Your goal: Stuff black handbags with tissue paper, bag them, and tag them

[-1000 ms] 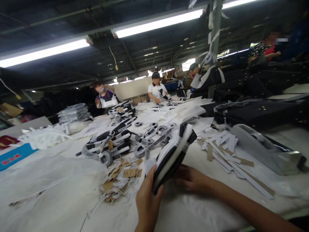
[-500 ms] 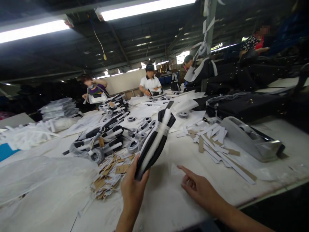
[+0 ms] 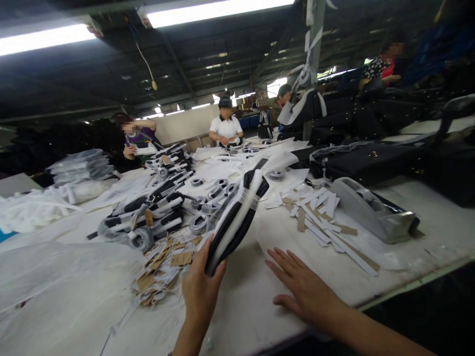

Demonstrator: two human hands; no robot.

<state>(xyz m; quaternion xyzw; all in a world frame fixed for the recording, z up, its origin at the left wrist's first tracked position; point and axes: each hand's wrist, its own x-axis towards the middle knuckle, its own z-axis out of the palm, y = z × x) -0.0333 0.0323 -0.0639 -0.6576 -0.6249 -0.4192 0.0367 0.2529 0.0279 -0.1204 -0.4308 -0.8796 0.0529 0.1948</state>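
Okay, so the left hand (image 3: 200, 284) has its fingers closed round the bottom end of a black-and-white bundle (image 3: 235, 222), thumb on one side, the rest on the other. The bundle leans up toward one o'clock from that grip, with a clear band wrapped round its upper part and a white strip running between the black ones. The right hand (image 3: 302, 287) is over at about three o'clock from the left one, back of the hand up, fingers spread wide over the desk (image 3: 248, 291). Can't tell if it's actually touching the top.

Right next to the left hand, at ten o'clock, there's a messy heap of brown and white tags (image 3: 166, 269). A bit past that, around eleven, sits a pile of similar bundles (image 3: 144, 217), and a wide plastic sheet (image 3: 67, 291) lies at nine.

From the right hand, loose card strips (image 3: 326, 217) are scattered at one o'clock, with a grey tape dispenser (image 3: 373, 210) near them toward two. Way out at twelve, a person in a white shirt (image 3: 225, 129) is across the desk.
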